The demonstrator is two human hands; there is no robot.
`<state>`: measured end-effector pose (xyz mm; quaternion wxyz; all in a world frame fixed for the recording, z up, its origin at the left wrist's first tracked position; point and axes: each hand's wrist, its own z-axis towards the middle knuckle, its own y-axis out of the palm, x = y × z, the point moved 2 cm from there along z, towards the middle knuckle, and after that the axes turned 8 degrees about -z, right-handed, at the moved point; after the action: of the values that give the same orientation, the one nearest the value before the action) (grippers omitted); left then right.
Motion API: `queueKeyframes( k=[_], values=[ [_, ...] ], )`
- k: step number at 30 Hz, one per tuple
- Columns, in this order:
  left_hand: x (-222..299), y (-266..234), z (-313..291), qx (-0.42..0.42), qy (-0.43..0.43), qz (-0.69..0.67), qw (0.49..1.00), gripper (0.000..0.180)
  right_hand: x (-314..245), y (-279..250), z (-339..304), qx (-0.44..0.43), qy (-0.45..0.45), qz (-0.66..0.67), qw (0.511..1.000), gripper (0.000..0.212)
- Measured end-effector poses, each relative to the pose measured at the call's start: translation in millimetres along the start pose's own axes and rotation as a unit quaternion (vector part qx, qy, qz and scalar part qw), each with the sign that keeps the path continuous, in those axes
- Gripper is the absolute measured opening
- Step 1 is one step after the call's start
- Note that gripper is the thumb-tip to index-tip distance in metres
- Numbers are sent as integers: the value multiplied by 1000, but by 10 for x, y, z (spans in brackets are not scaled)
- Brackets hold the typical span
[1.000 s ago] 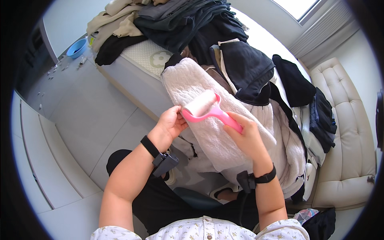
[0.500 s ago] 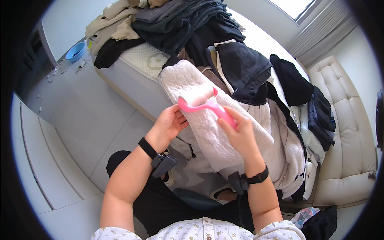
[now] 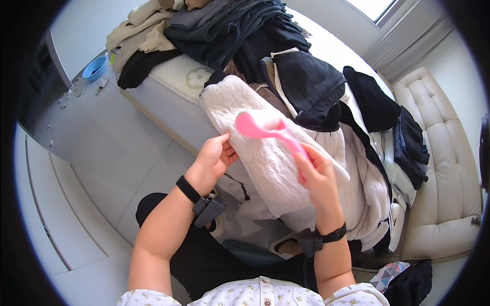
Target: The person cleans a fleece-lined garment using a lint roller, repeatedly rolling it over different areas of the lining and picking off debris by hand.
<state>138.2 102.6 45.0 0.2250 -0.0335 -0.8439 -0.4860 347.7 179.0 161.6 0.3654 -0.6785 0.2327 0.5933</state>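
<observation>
A cream fleece garment (image 3: 275, 178), inside out or fleece-lined with dark trim, is spread from the bed's edge toward my lap. My left hand (image 3: 215, 154) pinches its left edge, fingers curled under and thumb on top. In my right hand (image 3: 319, 176) is the handle of a pink lint roller (image 3: 249, 126). Its white roll faces away from me, just over the upper part of the fleece; whether it touches the cloth I cannot tell.
The bed mattress (image 3: 176, 76) carries heaped dark trousers (image 3: 219, 38), beige clothes (image 3: 138, 41) and a folded black garment (image 3: 309, 84). On the right stands a padded cream headboard (image 3: 439, 168). A blue basin (image 3: 95, 68) sits on the floor; white drawers (image 3: 61, 204) are at left.
My right hand has moved slightly right and toward me, tilting the lint roller so its roll is turned more away. My left hand stays at the fleece edge.
</observation>
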Motion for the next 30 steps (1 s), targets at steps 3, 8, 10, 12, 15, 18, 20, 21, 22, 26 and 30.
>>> queueKeyframes(
  k=[3, 8, 10, 12, 15, 18, 20, 21, 22, 26, 30],
  values=[
    [11, -2, -10, 5, -4, 10, 1000, 26, 11, 90, -18, -28, 20, 6, 999, 33],
    [32, 9, -19, 38, -25, 3, 999, 26, 131, -59, -137, 1, -57, -80, 995, 32],
    [44, -50, 36, 42, -31, 4, 999, 27, 236, -74, -183, 2, -174, -257, 950, 33],
    [63, -127, 66, 39, -34, 39, 998, 28, 202, -209, -309, -36, -158, -322, 933, 35],
    [51, -129, 4, 67, -29, 54, 996, 32, 57, -523, -551, -83, -118, -364, 920, 38],
    [22, -62, -86, 33, -47, 34, 998, 35, -142, -888, -809, -86, -77, -357, 927, 40],
    [-107, -98, -138, 11, -72, 50, 996, 37, -204, -1046, -913, -62, -67, -361, 928, 41],
    [-176, -88, -176, -16, -95, 65, 993, 40, -182, -1055, -941, -61, -64, -360, 929, 41],
    [-213, -53, -233, -43, -108, 55, 992, 43, -171, -1073, -960, -16, -76, -282, 956, 41],
    [-320, 52, -239, -80, -46, 79, 993, 40, -94, -851, -879, 101, -24, -60, 993, 37],
    [-283, 121, -315, -90, -19, 44, 995, 39, 218, -231, -611, 82, 41, 113, 989, 32]
  ],
)
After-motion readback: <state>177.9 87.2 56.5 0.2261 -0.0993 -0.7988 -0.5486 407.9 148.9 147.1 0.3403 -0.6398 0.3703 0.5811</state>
